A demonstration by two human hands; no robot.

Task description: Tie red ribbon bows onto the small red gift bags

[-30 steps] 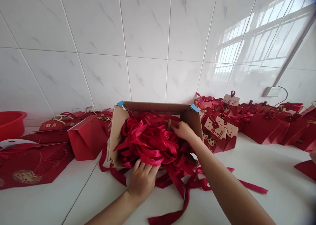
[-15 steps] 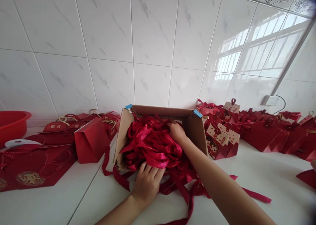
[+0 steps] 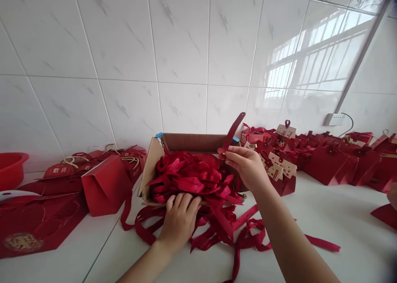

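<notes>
I read 歡喜 on a red carton (image 3: pixel 51 172). Right hand (image 3: pixel 248 167) pinches dark-red strap (image 3: pixel 233 132), brass-coloured stud (image 3: pixel 223 153); left hand (image 3: pixel 179 221), grip unclear, at cardboard box (image 3: pixel 148 169) of satiny ribbons (image 3: pixel 189 172).

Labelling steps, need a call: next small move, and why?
Probably draw the dark red strap away from the cardboard box: the right hand pinches the strap's lower end, and its upper end stands free of the red ribbons.

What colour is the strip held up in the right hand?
Dark red; the strip shows clearly in the head view.
</notes>
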